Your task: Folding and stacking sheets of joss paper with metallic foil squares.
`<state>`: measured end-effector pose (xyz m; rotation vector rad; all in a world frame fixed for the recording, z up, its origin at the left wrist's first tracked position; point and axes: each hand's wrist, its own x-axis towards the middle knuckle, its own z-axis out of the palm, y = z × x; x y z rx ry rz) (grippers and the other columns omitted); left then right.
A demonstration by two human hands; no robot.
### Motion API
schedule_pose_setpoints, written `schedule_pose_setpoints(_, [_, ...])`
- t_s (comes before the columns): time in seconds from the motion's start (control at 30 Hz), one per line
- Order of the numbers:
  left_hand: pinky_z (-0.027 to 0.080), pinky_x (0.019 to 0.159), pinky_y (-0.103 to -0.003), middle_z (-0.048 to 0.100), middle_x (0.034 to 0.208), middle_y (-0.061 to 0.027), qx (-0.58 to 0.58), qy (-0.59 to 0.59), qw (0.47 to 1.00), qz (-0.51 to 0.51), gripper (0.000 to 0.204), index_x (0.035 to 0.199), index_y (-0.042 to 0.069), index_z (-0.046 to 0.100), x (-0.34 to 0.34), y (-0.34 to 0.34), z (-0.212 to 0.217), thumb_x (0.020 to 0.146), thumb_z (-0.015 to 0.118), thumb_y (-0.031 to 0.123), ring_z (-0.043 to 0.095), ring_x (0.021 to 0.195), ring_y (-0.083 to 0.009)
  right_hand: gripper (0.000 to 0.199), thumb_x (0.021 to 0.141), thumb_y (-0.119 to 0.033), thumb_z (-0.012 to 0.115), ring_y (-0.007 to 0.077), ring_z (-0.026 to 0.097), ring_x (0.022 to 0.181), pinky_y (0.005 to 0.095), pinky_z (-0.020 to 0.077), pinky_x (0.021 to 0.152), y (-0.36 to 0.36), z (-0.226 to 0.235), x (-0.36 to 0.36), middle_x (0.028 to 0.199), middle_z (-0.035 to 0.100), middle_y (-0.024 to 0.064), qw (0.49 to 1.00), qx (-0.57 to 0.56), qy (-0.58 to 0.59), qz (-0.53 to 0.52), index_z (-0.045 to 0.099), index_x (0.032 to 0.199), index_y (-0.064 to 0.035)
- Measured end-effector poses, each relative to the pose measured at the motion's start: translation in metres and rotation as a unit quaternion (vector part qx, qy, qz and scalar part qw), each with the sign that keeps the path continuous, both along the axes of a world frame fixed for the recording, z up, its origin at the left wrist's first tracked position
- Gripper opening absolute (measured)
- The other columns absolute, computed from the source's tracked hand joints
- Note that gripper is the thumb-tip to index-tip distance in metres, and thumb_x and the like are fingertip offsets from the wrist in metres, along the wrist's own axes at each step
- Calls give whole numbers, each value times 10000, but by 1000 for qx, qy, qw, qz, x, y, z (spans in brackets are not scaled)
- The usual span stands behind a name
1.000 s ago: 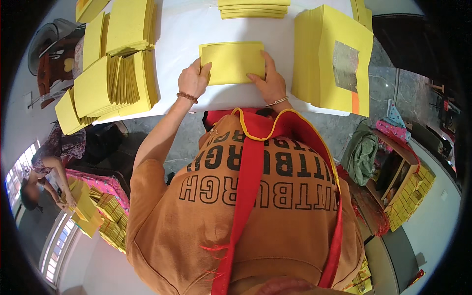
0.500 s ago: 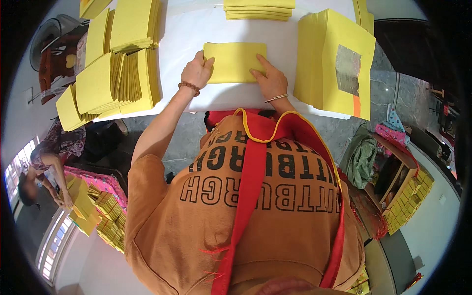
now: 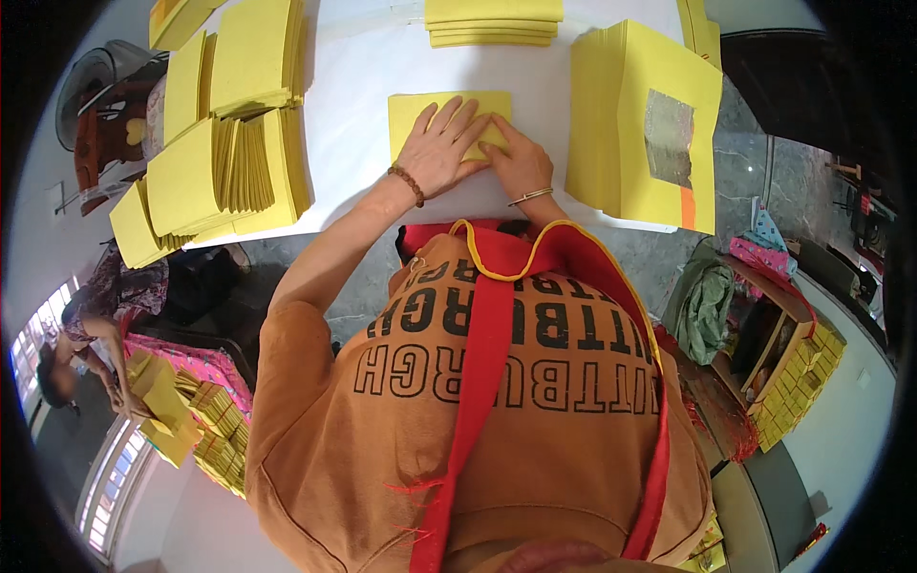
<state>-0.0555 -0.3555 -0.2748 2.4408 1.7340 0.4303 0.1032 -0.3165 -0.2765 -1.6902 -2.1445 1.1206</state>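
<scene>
1. My left hand (image 3: 444, 148) lies palm down on the yellow paper (image 3: 406, 115), fingers slightly spread and clamped on nothing; a beaded bracelet (image 3: 408, 184) rings its wrist.
2. My right hand (image 3: 521, 162) touches the yellow paper's right part, fingertips near my left hand; I cannot tell whether its thumb and forefinger pinch the sheet.
3. The yellow paper lies flat on the white table (image 3: 349, 143); beyond it sit folded yellow sheets (image 3: 493, 13); right of it stands a thick yellow stack (image 3: 596, 124); left of it crowd several yellow piles (image 3: 250, 57).
</scene>
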Motion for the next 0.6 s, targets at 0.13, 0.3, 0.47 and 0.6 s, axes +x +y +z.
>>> schedule_pose_setpoints(0.13, [240,1039,-453,357,1366,-111,-44,2,999,-5,647,1311,116,396,-1,1,-11,772,598,411,303,1276,-285,498,780,-352,605,331,609,812,410,471,692,-1,2,-1,933,627,182,1000,20,9,3,510,1239,-184])
schedule_pose_setpoints(0.3, [225,1041,-473,335,1382,-107,-66,-2,998,-2,682,1314,115,388,-1,1,-11,741,623,401,289,1287,-282,468,799,-345,590,312,561,934,414,438,779,-9,5,2,1055,572,166,996,6,87,-34,529,1215,-140])
schedule_pose_setpoints(0.47, [191,1054,-470,322,1394,-108,-69,46,996,-34,582,1304,115,400,-5,2,-13,788,547,341,265,1302,-294,510,835,-394,526,318,305,1248,539,208,991,-6,-6,-23,1337,351,150,906,289,77,298,490,1237,-83])
schedule_pose_setpoints(0.6, [179,1060,-461,365,1365,-117,-76,-8,997,-16,534,1285,102,422,-8,1,-15,794,502,296,266,1306,-289,567,827,-409,506,344,271,1284,534,198,1023,-16,-20,-27,1361,322,177,917,288,76,267,445,1233,-17])
